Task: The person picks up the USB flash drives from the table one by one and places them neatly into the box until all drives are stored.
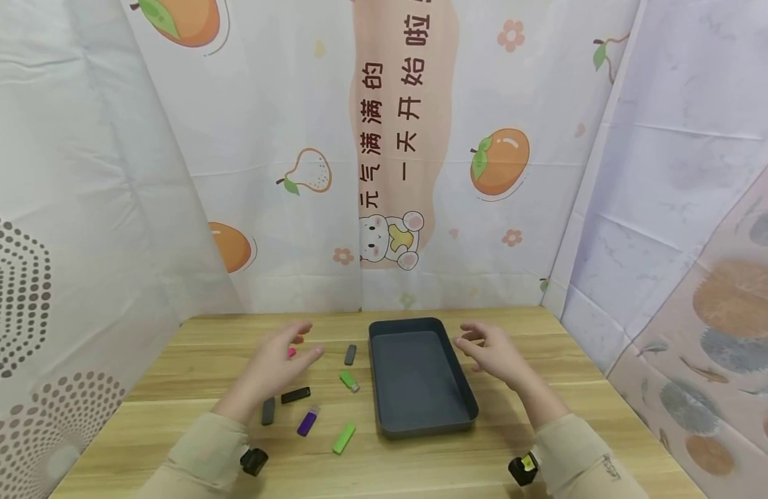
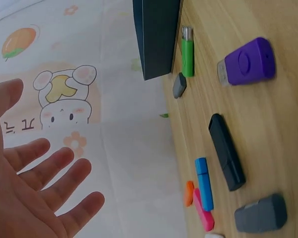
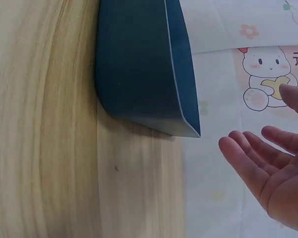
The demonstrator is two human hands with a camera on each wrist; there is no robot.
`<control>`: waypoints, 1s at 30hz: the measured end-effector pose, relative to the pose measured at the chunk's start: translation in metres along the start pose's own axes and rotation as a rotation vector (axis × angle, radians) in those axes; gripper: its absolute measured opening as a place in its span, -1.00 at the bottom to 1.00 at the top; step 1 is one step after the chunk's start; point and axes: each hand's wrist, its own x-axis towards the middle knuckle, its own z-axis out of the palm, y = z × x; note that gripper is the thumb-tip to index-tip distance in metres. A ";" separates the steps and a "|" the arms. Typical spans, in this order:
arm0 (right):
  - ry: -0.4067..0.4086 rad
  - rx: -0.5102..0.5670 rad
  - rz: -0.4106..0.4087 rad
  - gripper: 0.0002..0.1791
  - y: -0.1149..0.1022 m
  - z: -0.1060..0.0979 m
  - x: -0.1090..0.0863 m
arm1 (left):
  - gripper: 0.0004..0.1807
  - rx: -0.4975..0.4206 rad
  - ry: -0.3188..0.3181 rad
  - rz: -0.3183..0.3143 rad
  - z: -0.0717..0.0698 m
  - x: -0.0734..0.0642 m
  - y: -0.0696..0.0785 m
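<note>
My left hand point(image 1: 273, 366) hovers over the left part of the table with spread fingers, holding nothing. Around and below it lie several USB sticks: a purple USB stick point(image 2: 251, 62), a black one point(image 1: 295, 395), a dark grey one point(image 1: 268, 411) and green ones point(image 1: 348, 380). Blue point(image 2: 204, 183), pink point(image 2: 202, 209) and orange point(image 2: 188, 193) sticks lie close together, mostly hidden by that hand in the head view. Just right of the dark grey tray point(image 1: 415, 374), my right hand point(image 1: 495, 352) hangs apart from it, fingers loosely bent around nothing.
The tray's raised rim stands in the middle of the wooden table point(image 1: 534, 464). A small grey stick point(image 1: 350, 355) lies left of the tray. Printed curtains point(image 1: 297, 235) close off the back and both sides.
</note>
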 end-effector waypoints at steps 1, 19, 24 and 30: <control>-0.003 -0.002 0.004 -0.43 0.000 0.000 0.000 | -0.26 -0.014 -0.005 -0.004 0.002 0.000 -0.001; -0.024 -0.069 0.088 -0.43 0.011 0.014 0.004 | -0.25 -0.016 -0.027 -0.088 0.019 0.002 -0.002; -0.049 -0.095 0.111 -0.42 0.011 0.019 0.005 | -0.25 -0.006 -0.040 -0.110 0.022 0.003 -0.005; -0.063 -0.101 0.139 -0.44 0.016 0.025 0.006 | -0.33 -0.004 -0.056 -0.099 0.028 0.003 -0.006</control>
